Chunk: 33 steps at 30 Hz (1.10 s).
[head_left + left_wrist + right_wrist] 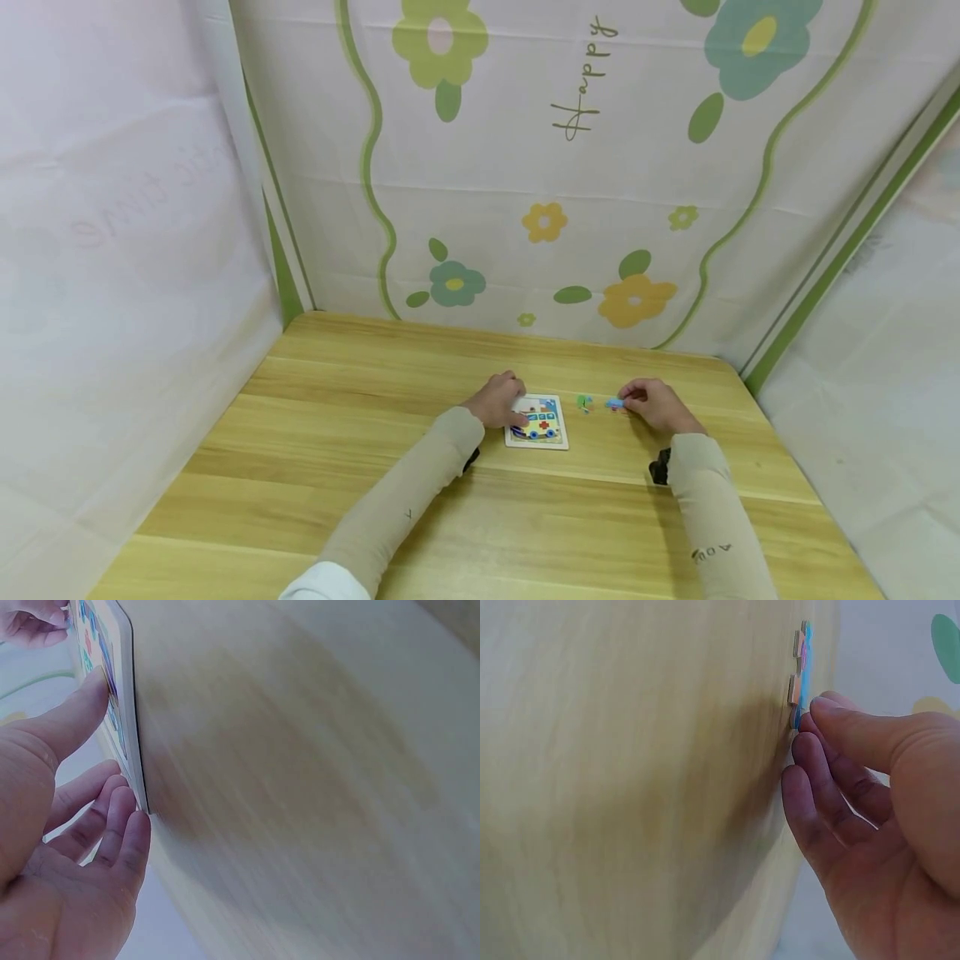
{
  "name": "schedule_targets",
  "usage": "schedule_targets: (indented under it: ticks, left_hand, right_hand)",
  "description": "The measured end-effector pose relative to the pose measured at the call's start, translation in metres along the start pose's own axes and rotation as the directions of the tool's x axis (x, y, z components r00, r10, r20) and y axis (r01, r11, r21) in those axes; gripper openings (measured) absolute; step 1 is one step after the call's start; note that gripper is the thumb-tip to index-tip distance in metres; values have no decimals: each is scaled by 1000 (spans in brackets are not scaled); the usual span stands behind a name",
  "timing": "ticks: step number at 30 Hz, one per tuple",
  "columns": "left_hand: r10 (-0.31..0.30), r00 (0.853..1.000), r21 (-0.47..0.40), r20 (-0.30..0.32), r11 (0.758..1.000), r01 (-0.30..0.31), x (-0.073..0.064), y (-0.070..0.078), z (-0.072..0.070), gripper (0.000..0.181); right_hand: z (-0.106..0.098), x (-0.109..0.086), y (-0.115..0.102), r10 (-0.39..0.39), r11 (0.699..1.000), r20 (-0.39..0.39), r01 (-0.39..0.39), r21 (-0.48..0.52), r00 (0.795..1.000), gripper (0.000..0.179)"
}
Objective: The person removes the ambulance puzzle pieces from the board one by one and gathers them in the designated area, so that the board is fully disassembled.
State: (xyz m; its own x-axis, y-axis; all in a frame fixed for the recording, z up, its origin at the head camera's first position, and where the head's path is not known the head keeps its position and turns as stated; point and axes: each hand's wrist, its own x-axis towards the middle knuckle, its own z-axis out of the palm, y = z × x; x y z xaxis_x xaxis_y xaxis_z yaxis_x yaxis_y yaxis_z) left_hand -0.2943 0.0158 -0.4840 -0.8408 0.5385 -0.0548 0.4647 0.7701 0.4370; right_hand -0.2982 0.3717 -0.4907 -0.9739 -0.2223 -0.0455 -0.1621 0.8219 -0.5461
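Observation:
A flat puzzle board [563, 427] with a white rim lies on the table; its picture shows a yellow ambulance with a red cross. My left hand [497, 402] grips its left side, the thumb lying over the picture and the other fingers at the edge, as the left wrist view shows. To the right, my right hand [660, 406] pinches the end of a small blue puzzle piece [614, 403] between thumb and fingertips. In the right wrist view this piece [805, 675] shows edge-on, close over the wood, with orange and pink parts.
Between the board and my right hand lies a small green puzzle piece [583, 403]. The wooden table [300, 442] meets a white cloth wall [480, 167] with printed flowers at the back. More cloth hangs along the left and right sides.

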Motion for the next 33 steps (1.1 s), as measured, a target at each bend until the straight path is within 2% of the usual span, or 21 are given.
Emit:
schedule_targets:
  ticks: [8,13,22,33]
  left_hand:
    - [4,1000,-10,-4,1000,-4,-2,0,-2,52]
    - [-7,1000,1,-1,1000,7,0,-1,-1,52]
    - [-3,1000,14,-1,1000,3,3,-3,2,52]
    - [8,1000,23,-1,1000,-8,2,1,-1,52]
  right_hand:
    - [-7,0,-10,15,1000,32,-15,4,999,27]
    - [-8,6,-30,-45,999,64,46,-7,997,31]
    - [15,22,-68,-143,988,129,148,-36,981,30]
    - [42,33,-107,-198,973,187,217,-84,962,22]
